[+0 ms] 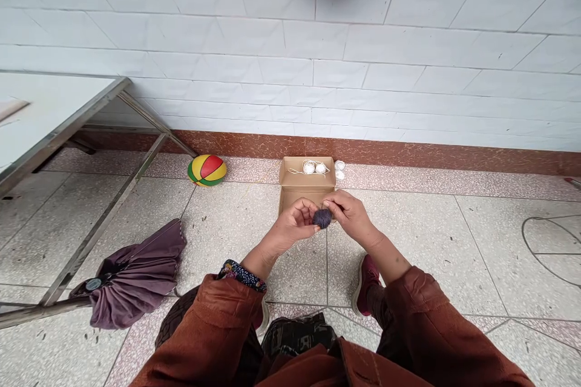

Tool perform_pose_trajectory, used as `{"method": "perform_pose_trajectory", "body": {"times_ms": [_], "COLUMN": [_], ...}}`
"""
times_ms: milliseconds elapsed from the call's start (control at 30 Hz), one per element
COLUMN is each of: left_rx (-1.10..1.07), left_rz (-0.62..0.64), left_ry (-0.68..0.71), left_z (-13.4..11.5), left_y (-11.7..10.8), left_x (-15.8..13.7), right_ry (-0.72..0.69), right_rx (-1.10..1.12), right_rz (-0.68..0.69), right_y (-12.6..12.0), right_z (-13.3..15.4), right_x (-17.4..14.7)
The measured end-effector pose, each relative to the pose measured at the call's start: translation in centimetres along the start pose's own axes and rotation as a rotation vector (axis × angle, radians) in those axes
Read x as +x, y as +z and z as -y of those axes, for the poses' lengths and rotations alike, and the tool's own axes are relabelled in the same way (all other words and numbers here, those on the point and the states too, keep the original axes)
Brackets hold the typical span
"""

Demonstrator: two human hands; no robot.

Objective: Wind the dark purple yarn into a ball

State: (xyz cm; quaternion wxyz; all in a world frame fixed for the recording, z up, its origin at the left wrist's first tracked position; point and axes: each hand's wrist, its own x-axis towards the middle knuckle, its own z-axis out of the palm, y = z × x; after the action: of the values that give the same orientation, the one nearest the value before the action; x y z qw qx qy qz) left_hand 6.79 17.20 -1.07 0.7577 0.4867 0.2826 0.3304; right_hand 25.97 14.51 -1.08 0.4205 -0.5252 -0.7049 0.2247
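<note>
A small dark purple ball of yarn [322, 218] is held in front of me, above the near part of an open cardboard box [299, 195]. My left hand [297, 219] is closed on the ball's left side, thumb below it. At its upper right, the fingertips of my right hand [347, 213] are pinched together, seemingly on a thin strand from the ball. Two white balls of yarn [315, 167] with loose strands lie on the box's raised lid part. More white balls [339, 169] sit just right of the box.
A metal-framed table [82, 112] stands at the left. Under its edge lies a folded purple umbrella [140, 272]. A coloured ball [207, 170] rests near the tiled wall [254, 48]. At right, a wire ring [551, 253] lies on the floor.
</note>
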Motion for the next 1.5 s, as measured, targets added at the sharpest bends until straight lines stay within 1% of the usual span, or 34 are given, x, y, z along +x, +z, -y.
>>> {"method": "perform_pose_trajectory", "body": {"times_ms": [100,167,233,333,400,433,533,600,700,733,767,833,933,1033,1133,1200,1267,1333,1400,1467,1500], "left_rx": [-0.149,-0.199,-0.167,-0.016,0.082,0.119,0.203,0.232,0.155,0.100,0.040,-0.068,-0.146,-0.094,0.028,0.098,0.131,0.136,0.124,0.086,0.048], "left_rz": [-0.101,-0.190,-0.289,-0.392,-0.404,-0.392,-0.308,-0.219,-0.058,-0.029,-0.027,-0.093,-0.250,-0.378,-0.424,-0.416,-0.370,-0.275,-0.152,-0.043,-0.010], "left_ry": [0.064,0.090,0.115,0.136,0.138,0.132,0.098,0.075,0.040,0.036,0.045,0.088,0.143,0.163,0.163,0.150,0.121,0.079,0.030,-0.007,-0.010], "left_z": [-0.1,-0.1,-0.1,0.0,0.0,0.0,0.0,-0.1,-0.5,-0.6,-0.7,-0.8,-0.7,-0.5,-0.2,-0.1,0.0,0.0,0.0,0.0,-0.1], "left_y": [-0.1,-0.3,-0.5,-0.9,-1.1,-1.2,-1.3,-1.3,-1.2,-1.2,-1.3,-1.4,-1.8,-2.1,-2.1,-2.0,-1.9,-1.6,-1.4,-1.2,-1.1], "left_x": [0.1,0.4,0.6,0.8,0.8,0.7,0.3,-0.2,-1.0,-1.1,-1.2,-1.2,-0.7,-0.3,-0.1,0.0,-0.1,-0.2,-0.4,-0.6,-0.6], "right_ry": [0.022,0.009,-0.040,-0.161,-0.216,-0.225,-0.195,-0.149,-0.055,-0.028,-0.009,0.007,-0.027,-0.105,-0.198,-0.224,-0.206,-0.177,-0.133,-0.072,-0.043], "right_rx": [-0.011,-0.030,-0.055,-0.074,-0.051,-0.030,0.024,0.024,0.014,0.022,0.032,0.039,0.017,-0.007,-0.010,0.016,0.039,0.046,0.035,0.017,0.012], "right_rz": [0.081,0.150,0.215,0.295,0.301,0.283,0.163,0.071,-0.029,-0.039,-0.030,0.033,0.152,0.255,0.318,0.296,0.221,0.117,0.030,-0.012,-0.014], "right_y": [1.2,2.0,2.5,2.4,2.0,1.6,0.7,0.5,0.8,1.1,1.4,2.2,3.2,3.6,3.3,2.7,2.0,1.3,0.8,0.7,0.8], "right_z": [-0.3,-0.2,0.2,1.4,2.2,2.6,3.0,2.6,1.5,1.1,0.8,0.5,0.9,1.7,2.6,2.9,2.9,2.5,1.8,1.0,0.7], "right_x": [-0.4,-0.6,-0.8,-0.7,-0.5,-0.3,0.3,0.8,1.1,1.2,1.2,1.0,0.7,0.3,0.1,0.1,0.2,0.4,0.5,0.6,0.6]}}
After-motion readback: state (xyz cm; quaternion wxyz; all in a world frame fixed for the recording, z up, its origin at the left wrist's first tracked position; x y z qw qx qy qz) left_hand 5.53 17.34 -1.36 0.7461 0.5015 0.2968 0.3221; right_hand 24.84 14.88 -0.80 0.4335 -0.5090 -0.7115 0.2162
